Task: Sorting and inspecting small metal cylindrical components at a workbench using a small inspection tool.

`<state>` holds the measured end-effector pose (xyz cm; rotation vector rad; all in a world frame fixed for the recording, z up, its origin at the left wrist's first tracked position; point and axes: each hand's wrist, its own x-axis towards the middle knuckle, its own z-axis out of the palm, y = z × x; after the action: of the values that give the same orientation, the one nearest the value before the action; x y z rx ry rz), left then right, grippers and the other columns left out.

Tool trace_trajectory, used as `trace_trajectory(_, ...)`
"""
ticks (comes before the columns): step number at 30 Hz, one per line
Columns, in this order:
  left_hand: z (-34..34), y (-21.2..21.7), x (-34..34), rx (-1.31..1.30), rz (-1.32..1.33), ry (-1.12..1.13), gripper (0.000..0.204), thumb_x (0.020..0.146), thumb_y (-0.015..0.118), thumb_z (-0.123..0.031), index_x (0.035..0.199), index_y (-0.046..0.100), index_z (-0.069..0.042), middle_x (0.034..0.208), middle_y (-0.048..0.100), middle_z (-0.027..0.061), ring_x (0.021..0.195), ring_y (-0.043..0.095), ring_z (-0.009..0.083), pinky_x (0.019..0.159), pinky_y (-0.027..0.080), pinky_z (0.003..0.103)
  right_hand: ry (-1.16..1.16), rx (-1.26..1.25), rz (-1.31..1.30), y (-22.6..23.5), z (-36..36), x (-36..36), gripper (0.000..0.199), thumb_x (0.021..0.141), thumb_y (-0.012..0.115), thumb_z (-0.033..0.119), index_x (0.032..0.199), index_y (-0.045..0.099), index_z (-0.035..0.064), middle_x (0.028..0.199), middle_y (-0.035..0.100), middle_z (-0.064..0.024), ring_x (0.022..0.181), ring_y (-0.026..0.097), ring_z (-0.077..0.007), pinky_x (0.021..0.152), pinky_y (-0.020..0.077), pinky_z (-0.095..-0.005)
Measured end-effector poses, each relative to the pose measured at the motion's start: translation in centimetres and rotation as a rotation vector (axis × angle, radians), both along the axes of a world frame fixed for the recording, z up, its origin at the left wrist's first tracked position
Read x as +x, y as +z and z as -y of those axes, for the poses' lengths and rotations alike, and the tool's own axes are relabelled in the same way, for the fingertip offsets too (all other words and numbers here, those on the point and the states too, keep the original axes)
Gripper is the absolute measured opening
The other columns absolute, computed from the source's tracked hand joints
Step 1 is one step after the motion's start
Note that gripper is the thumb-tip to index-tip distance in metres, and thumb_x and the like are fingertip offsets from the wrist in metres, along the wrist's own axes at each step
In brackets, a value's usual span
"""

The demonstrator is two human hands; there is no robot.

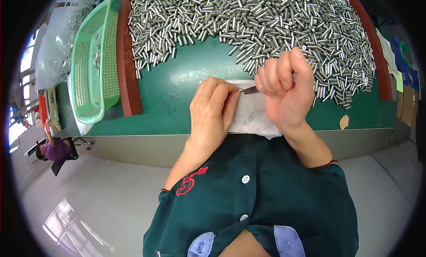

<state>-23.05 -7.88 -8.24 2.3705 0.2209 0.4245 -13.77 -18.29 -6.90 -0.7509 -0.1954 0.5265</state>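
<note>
Over a white cloth (252, 112) near the table's front edge, my left hand (208, 108) pinches a small metal pin (240, 91) between thumb and fingers; most of the pin is hidden. My right hand (288, 88) is closed around a dark, narrow blade-like tool (250, 90). Its tip meets or nearly touches the pin's end, and its handle is out of sight in my fist. Beyond both hands spreads a large heap of short shiny metal pins (248, 21), reaching close to my right hand.
Dark red rails (126, 57) border the green table (168, 90) left and right. Outside the left rail is a green plastic basket (106, 66) with a few pins, beside clear bags (55, 57). A tan scrap (344, 122) lies front right. A person in purple (57, 149) sits far left.
</note>
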Motion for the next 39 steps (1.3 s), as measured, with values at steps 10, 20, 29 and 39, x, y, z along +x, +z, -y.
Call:
trace_trajectory(10,0.1,0.0,0.2,0.001,0.005,0.029,0.012,0.064,0.061,0.004,0.072,0.053,-0.001,0.07,0.05,0.0082,0.064,0.048,0.0255,0.056,0.04,0.032,-0.002,-0.016,-0.025,0.1,-0.1,0.0,0.04,0.089,0.025,0.025,0.051,0.027,0.0117,0.041,0.023,0.0026,0.038,0.014,-0.0075,0.038,0.0161,-0.0238)
trace_trajectory(20,0.2,-0.3,0.2,-0.004,0.005,0.037,0.012,0.064,0.061,0.003,0.07,0.053,-0.001,0.069,0.049,0.0078,0.062,0.048,0.0245,0.056,0.04,0.032,-0.034,0.021,-0.057,0.0,-0.3,0.0,0.04,0.087,0.034,0.023,0.05,0.029,0.0087,0.042,0.027,0.0008,0.04,0.02,-0.0063,0.037,0.0156,-0.0227)
trace_trajectory(29,0.1,-0.5,0.2,-0.024,0.019,0.05,0.011,0.063,0.062,0.003,0.069,0.053,-0.001,0.068,0.049,0.0081,0.062,0.048,0.0246,0.055,0.04,0.032,-0.017,-0.066,0.019,-0.1,-0.5,-0.1,0.041,0.09,0.025,0.026,0.052,0.027,0.0114,0.042,0.023,0.0027,0.039,0.014,-0.0071,0.038,0.0152,-0.0233)
trace_trajectory(39,0.4,-0.8,0.5,0.013,0.074,0.075,0.011,0.062,0.061,0.004,0.069,0.053,-0.001,0.069,0.049,0.0086,0.061,0.049,0.0254,0.054,0.04,0.033,-0.075,-0.176,0.202,0.0,-1.5,-1.1,0.039,0.09,0.03,0.025,0.054,0.028,0.0095,0.044,0.023,0.0027,0.04,0.017,-0.0063,0.039,0.0151,-0.0232)
